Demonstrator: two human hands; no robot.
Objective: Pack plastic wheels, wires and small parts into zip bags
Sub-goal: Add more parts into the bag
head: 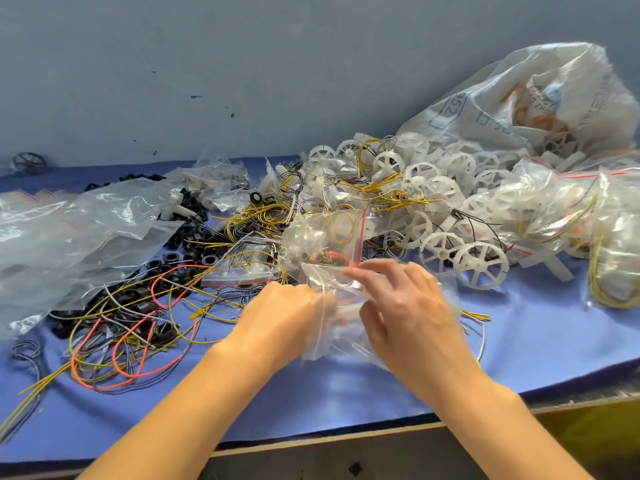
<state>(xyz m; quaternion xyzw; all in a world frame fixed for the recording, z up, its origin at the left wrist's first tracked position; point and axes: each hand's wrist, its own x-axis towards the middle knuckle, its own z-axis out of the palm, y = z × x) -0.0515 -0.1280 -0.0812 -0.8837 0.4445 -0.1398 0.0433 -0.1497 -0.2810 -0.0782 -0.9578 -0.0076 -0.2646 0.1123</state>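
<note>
left hand (282, 315), right hand (410, 306) gripping zip bag (341, 320), woven sack (512, 91) — printed "952"

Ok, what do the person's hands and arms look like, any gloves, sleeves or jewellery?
Both are bare. The left hand and right hand wear no gloves, and no rings show. The left forearm and right forearm have no sleeves, watch or bracelet in view down to the picture's edge.

Blue table cloth (346, 393), grey wall (242, 64)
</note>
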